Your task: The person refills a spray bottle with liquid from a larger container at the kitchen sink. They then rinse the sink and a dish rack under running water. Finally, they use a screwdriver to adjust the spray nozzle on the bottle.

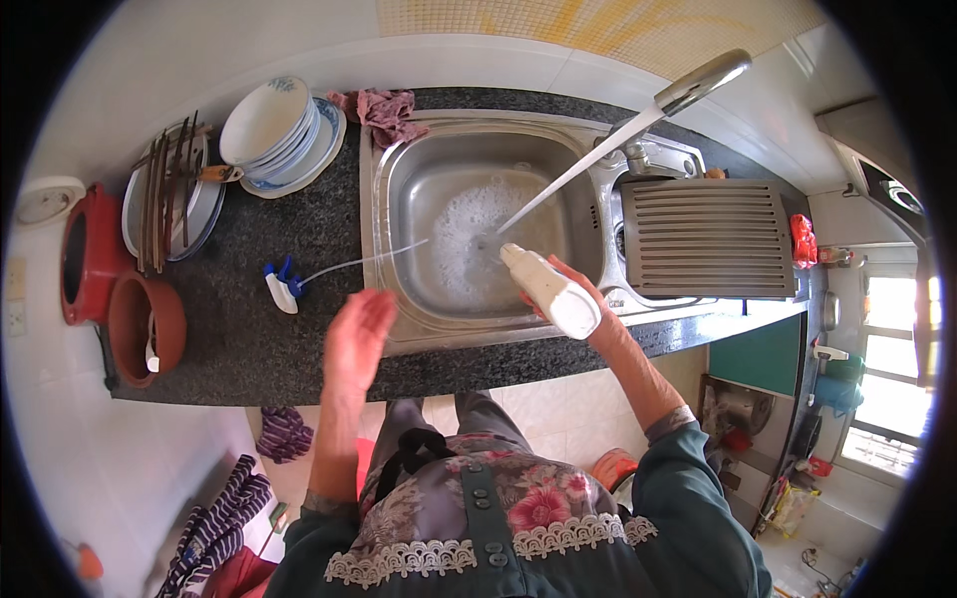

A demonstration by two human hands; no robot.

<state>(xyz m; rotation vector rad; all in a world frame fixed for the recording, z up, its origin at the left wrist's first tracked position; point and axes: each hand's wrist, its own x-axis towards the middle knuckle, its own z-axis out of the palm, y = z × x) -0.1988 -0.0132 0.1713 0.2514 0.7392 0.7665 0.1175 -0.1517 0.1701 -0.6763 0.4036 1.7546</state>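
My right hand (579, 291) grips a white plastic spray bottle (557, 293), tilted with its neck towards the stainless-steel sink basin (419, 202). Water runs from the pull-out faucet (703, 82) and lands foaming in the basin, just beyond the bottle's mouth. Holding nothing, my left hand (361, 336) hovers over the counter's front edge, left of the basin, fingers slightly bent. The blue-and-white trigger spray head (282, 288) lies on the dark granite counter (314, 224), and its clear dip tube reaches over the basin's left rim.
Stacked bowls and plates (269, 127), chopsticks (161, 198) on dishes, a red container (93, 254) and a brown pot (127, 329) stand left. A pink cloth (385, 116) lies at the sink's back left corner. A ridged metal drainboard (706, 239) covers part of the smaller basin at right.
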